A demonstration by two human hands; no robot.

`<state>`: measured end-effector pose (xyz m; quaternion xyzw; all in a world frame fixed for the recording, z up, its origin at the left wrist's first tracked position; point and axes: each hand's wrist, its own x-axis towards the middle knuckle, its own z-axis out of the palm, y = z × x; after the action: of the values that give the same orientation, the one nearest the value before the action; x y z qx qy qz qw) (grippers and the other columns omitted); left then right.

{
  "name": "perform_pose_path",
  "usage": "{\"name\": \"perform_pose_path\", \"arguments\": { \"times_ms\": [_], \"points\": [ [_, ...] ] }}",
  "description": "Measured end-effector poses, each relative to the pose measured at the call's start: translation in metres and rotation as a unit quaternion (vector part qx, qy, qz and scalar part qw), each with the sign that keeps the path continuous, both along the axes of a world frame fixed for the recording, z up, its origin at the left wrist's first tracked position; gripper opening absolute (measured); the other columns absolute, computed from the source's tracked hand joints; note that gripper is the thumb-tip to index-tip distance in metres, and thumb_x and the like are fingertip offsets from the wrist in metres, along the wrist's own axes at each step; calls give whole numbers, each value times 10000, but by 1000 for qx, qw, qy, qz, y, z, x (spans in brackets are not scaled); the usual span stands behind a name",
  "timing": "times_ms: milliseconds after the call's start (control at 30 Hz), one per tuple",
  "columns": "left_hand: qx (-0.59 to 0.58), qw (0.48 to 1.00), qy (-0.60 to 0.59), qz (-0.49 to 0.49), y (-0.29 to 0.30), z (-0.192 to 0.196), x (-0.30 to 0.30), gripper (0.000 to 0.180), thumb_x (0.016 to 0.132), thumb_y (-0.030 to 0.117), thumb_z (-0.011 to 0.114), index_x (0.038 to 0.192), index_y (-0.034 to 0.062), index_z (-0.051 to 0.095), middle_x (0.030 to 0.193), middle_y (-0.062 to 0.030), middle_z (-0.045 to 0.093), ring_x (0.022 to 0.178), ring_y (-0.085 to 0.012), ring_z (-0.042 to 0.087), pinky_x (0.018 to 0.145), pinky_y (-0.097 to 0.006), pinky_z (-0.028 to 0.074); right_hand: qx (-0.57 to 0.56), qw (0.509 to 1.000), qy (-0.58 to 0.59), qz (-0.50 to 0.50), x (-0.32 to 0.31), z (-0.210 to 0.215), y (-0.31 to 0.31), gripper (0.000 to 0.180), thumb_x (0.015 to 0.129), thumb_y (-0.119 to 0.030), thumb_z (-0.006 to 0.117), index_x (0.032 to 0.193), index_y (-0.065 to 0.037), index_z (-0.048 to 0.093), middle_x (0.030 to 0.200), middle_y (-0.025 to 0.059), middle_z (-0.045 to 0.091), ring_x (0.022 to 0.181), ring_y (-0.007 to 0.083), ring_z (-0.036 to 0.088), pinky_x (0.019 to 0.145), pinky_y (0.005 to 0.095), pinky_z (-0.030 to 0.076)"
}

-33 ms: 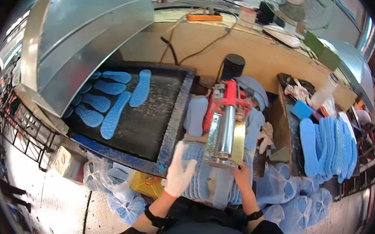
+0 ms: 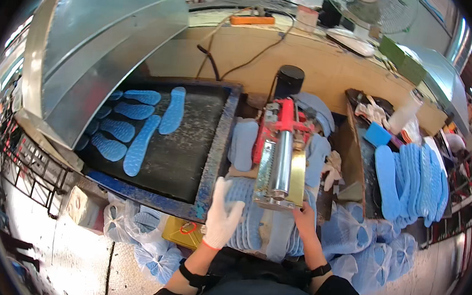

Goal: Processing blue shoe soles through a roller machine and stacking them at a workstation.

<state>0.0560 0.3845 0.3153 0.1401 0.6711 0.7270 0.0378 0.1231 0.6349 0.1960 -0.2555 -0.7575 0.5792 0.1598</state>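
My left hand (image 2: 223,218) wears a white glove, with fingers stretched and thumb apart. It holds nothing and is beside a row of blue insoles (image 2: 245,226) at the table's front. Bare, my right hand (image 2: 304,218) is at the front right corner of a red machine (image 2: 286,118) with a shiny metal roller (image 2: 283,165). Its fingers are curled against that corner; what they grip, if anything, is hidden. More blue insoles stand under and around the machine. Left of it, several blue insoles (image 2: 142,145) lie flat on a black belt (image 2: 188,160) with a worn blue frame.
A sheet-metal hood (image 2: 109,32) rises over the belt's left side. To the right, a side table holds stacked blue insoles (image 2: 413,181), a blue block (image 2: 377,135) and a clear bottle (image 2: 405,112). Bagged insoles (image 2: 345,234) and a yellow container (image 2: 180,232) sit below. Cables hang behind.
The whole picture has slid slightly to the left. Both hands keep nearly the same places and poses, and the insoles have not moved on the belt.
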Motion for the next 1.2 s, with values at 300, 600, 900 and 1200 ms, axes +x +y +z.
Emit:
{"name": "perform_pose_path", "arguments": {
  "times_ms": [300,600,900,1200],
  "points": [
    [-11,965,-218,-142,-3,-31,1,715,892,123,639,1460,-39,235,1306,-212,513,932,-181,625,773,-299,534,-212,974,-6,75,22,40,-31,214,934,-239,616,973,-30,644,820,-32,600,704,40,494,586,225,385],
    [162,907,-343,-182,-7,-33,-16,252,875,52,581,1112,-32,585,998,-90,678,878,-150,651,757,-288,527,-238,940,-51,240,3,41,-45,302,970,-296,565,942,-7,646,725,18,616,642,112,589,553,281,430],
    [-1,996,-56,-65,48,15,-124,500,853,42,503,1342,-22,419,1266,-124,567,1141,-255,559,927,-339,463,337,939,31,67,-4,1,-31,181,818,-169,637,730,-15,604,659,170,601,613,371,608,552,440,472],
    [-104,992,6,-71,64,24,-97,469,887,134,510,1322,-30,449,1157,-280,604,1113,-350,590,927,-393,447,373,922,75,73,2,-13,-31,184,782,-175,660,688,-55,557,612,140,569,560,346,589,500,449,445]
  ]
}}
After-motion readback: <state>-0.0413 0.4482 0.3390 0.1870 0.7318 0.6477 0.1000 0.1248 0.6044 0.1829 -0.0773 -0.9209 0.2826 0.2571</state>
